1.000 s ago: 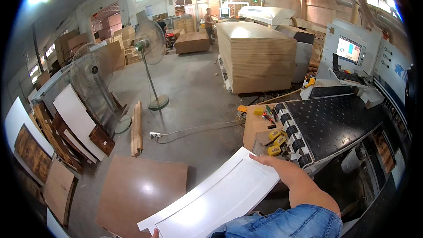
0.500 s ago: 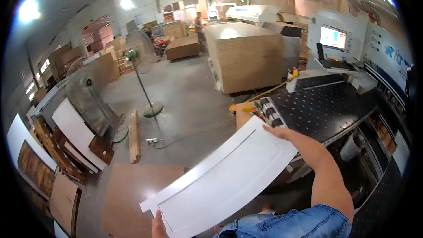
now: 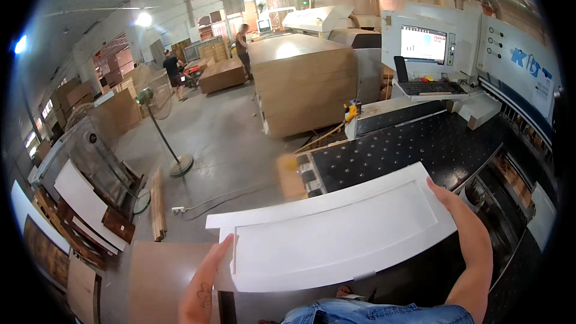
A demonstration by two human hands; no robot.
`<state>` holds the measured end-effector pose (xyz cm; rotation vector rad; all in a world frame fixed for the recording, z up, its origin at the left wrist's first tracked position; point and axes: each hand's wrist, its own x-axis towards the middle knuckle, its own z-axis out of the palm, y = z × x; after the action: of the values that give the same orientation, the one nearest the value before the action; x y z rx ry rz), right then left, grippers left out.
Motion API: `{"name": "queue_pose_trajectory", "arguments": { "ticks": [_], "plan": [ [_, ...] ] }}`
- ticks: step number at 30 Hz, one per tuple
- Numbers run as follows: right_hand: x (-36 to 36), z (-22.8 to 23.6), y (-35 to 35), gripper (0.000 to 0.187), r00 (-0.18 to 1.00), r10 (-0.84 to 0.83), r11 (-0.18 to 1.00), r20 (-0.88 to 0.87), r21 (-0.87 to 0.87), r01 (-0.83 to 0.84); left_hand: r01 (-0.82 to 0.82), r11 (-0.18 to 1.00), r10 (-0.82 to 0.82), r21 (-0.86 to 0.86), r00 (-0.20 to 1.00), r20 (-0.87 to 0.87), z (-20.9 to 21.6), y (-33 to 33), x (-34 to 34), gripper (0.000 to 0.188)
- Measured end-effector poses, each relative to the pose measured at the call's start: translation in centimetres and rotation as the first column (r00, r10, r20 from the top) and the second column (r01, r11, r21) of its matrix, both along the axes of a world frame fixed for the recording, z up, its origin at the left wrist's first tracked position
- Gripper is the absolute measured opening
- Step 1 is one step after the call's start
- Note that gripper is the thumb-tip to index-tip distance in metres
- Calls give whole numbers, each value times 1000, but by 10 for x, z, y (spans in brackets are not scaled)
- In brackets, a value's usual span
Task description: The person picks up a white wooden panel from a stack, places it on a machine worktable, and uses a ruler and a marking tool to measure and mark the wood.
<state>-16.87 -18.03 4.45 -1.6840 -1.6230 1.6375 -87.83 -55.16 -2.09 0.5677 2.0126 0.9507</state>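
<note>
A long white panel (image 3: 336, 231) with a recessed middle, like a cabinet door, spans the space before me. My left hand (image 3: 221, 253) grips its left end, the thumb lying on the face. At the right end my right hand (image 3: 441, 195) is closed on the edge, thumb on top. The other fingers of both hands are hidden behind the panel. Its far edge overlaps the near side of a black perforated machine bed (image 3: 402, 144), and I cannot tell whether they touch. The right end sits a little higher in view than the left.
A computer screen (image 3: 423, 45) and keyboard (image 3: 432, 87) stand beyond the bed. A tall board stack (image 3: 306, 87) is farther off. At left are a standing fan (image 3: 162, 129), leaning boards (image 3: 84, 204) and wooden strips (image 3: 157, 207). Two people (image 3: 242, 53) stand far back.
The panel has swung to the right and turned more level across the view, held by both hands. My left forearm has come into sight. The whole scene has shifted left.
</note>
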Motion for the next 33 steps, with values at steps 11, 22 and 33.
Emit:
{"name": "queue_pose_trajectory", "arguments": {
  "ticks": [11,22,33],
  "plan": [
    [121,-12,-45,90,920,-361,930,-154,-126,344,214,976,-210,-42,974,89,45,211,78,74],
    [112,-23,-62,87,856,-364,931,-367,-123,343,323,943,-321,81,946,-37,41,246,56,81],
    [128,-37,-49,91,870,-425,905,-248,-101,413,419,908,-419,12,908,15,22,312,30,87]
  ]
}}
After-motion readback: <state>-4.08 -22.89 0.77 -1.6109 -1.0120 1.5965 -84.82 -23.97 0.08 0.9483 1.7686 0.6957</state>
